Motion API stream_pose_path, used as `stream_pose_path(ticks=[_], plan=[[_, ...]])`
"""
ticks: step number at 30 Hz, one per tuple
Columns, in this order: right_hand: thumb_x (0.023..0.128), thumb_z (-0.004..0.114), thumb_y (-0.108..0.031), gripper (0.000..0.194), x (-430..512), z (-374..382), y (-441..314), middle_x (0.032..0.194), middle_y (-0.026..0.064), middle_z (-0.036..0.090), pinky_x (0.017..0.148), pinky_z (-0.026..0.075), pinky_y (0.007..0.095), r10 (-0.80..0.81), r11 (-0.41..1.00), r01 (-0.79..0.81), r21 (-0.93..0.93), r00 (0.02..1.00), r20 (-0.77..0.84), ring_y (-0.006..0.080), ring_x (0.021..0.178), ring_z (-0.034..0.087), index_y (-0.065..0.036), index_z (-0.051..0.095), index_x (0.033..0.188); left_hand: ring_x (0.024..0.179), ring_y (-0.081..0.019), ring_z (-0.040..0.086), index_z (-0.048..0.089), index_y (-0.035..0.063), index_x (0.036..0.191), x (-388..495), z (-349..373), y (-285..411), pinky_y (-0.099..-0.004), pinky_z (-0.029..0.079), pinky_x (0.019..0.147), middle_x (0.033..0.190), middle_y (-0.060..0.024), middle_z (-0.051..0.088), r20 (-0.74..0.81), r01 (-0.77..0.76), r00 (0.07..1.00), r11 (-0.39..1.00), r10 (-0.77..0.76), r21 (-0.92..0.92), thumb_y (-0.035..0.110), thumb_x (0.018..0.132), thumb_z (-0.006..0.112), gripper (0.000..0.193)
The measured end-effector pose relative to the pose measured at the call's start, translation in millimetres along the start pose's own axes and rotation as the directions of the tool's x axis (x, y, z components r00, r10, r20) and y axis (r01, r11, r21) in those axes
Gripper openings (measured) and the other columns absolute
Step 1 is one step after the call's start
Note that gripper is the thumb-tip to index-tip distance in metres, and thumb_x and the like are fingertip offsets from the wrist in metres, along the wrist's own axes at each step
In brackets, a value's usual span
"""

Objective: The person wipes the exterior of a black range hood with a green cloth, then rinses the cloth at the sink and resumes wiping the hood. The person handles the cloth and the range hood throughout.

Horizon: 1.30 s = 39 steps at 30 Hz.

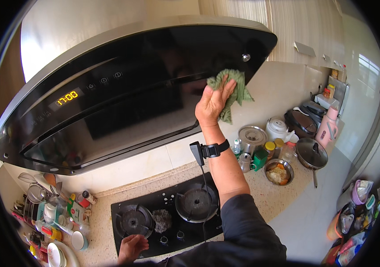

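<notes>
A crumpled green cloth (pixel 238 88) is in my right hand (pixel 214 101), held against the right part of the black glass front of the range hood (pixel 149 80). Its loose corners hang past the hood's lower right edge. A strap with a small black device (pixel 206 150) circles my right wrist, and a cable runs down from it. Low in the view, my left hand (pixel 133 247) hovers by the front left of the black gas hob (pixel 166 248), with its fingers half curled and nothing visible in them. Between the two burners lies a wire scouring pad (pixel 162 221).
Right of the hob stand a steel pot (pixel 252 137), a white kettle (pixel 276 129), jars, a bowl of food (pixel 279 172), a lidded pan (pixel 311 153) and a pink thermos (pixel 327 128). Utensils (pixel 39 192), bottles and stacked dishes (pixel 56 253) crowd the left counter.
</notes>
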State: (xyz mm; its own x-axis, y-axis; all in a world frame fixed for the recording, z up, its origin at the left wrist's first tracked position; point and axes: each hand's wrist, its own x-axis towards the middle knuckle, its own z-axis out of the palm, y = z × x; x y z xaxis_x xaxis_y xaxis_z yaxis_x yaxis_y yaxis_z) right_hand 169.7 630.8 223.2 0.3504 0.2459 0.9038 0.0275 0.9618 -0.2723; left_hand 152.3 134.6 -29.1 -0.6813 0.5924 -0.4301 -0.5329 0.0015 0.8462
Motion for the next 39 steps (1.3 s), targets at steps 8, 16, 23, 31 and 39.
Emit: stream_pose_path(ticks=[8,16,23,31,39], plan=[[0.102,0.038,-0.033,0.061,-74.1,-20.3,34.8,0.151,0.0347,0.013,0.116,0.017,0.0431,0.533,0.832,-0.548,0.088,0.833,0.148,0.044,0.143,0.016,0.004,0.022,0.147,0.072,-0.0287,0.068,0.062,-0.0063,0.099,2.9,-3.5,-6.9,-0.0408,0.059,0.067,0.085,-0.0186,0.068,0.072,0.002,0.997,1.0,-0.002,-0.001,0.014,0.096,0.053,0.022],[0.099,0.044,-0.025,0.057,21.5,-13.6,0.2,0.153,0.0318,0.014,0.114,0.012,0.0542,-0.145,0.989,0.146,-0.035,0.989,0.038,0.0502,0.141,0.013,0.006,0.03,0.144,0.068,-0.0298,0.068,0.063,-0.0061,0.094,13.0,-2.9,-1.3,-0.0421,0.058,0.062,0.08,-0.0179,0.067,0.012,0.001,1.0,1.0,-0.001,0.01,0.013,0.096,0.05,0.023],[0.101,0.036,-0.03,0.06,-30.8,-21.3,42.4,0.153,0.0324,0.011,0.117,0.012,0.0434,0.414,0.91,-0.413,-0.017,0.908,0.065,0.0436,0.144,0.011,0.003,0.02,0.147,0.069,-0.0301,0.067,0.063,-0.0066,0.093,23.4,6.9,2.4,-0.0416,0.057,0.062,0.079,-0.0185,0.067,0.055,0.018,0.998,1.0,-0.019,0.018,0.012,0.095,0.05,0.023],[0.101,0.039,-0.034,0.059,101.9,-48.6,23.0,0.15,0.0318,0.024,0.115,0.012,0.0537,-0.338,0.917,0.325,-0.232,0.941,-0.019,0.0478,0.14,0.018,0.006,0.031,0.144,0.072,-0.0274,0.067,0.061,-0.0078,0.101,25.3,8.5,7.6,-0.037,0.058,0.067,0.085,-0.018,0.067,0.059,0.03,0.998,0.999,-0.032,0.037,0.015,0.096,0.054,0.024],[0.094,0.052,-0.03,0.058,124.6,-28.1,-97.7,0.148,0.0267,0.028,0.108,0.019,0.0578,-0.673,0.726,0.673,-0.14,0.738,0.054,0.0489,0.134,0.027,-0.001,0.039,0.143,0.071,-0.0238,0.067,0.062,-0.0064,0.1,27.3,-3.0,-1.8,-0.0337,0.058,0.068,0.086,-0.0152,0.067,0.035,0.041,0.999,0.997,-0.039,-0.063,0.015,0.095,0.057,0.023]])
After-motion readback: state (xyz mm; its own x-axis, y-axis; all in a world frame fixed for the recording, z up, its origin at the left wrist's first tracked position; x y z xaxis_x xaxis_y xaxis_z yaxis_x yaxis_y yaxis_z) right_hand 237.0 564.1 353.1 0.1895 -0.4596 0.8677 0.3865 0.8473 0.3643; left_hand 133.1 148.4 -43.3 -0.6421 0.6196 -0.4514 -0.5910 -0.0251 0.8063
